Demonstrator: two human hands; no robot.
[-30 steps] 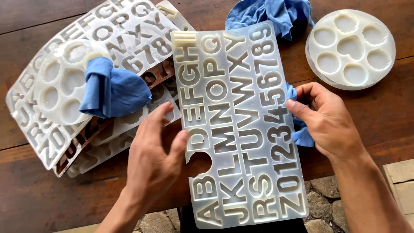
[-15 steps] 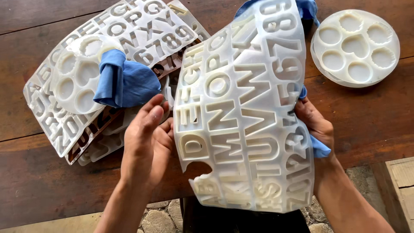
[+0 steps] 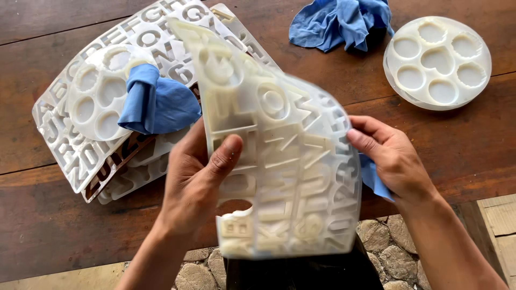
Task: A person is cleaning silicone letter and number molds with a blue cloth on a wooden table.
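Note:
A floppy white silicone mould (image 3: 290, 161) with letter and number shapes is bent and lifted over the near table edge, its underside turned toward me. My left hand (image 3: 196, 177) grips its left side, thumb pressed on the face. My right hand (image 3: 392, 161) pinches the right edge and also holds a small blue cloth (image 3: 373, 177) against it.
A stack of similar letter moulds (image 3: 80, 156) lies at the left with a round white mould (image 3: 99, 102) and a blue cloth (image 3: 158, 102) on top. Another round mould (image 3: 438, 62) and a crumpled blue cloth (image 3: 341, 21) lie at the far right. Dark wooden table (image 3: 48, 225); stone floor below.
The letter mould lay flat with its letter face up a second ago; both hands have raised, bent and turned it over toward the left.

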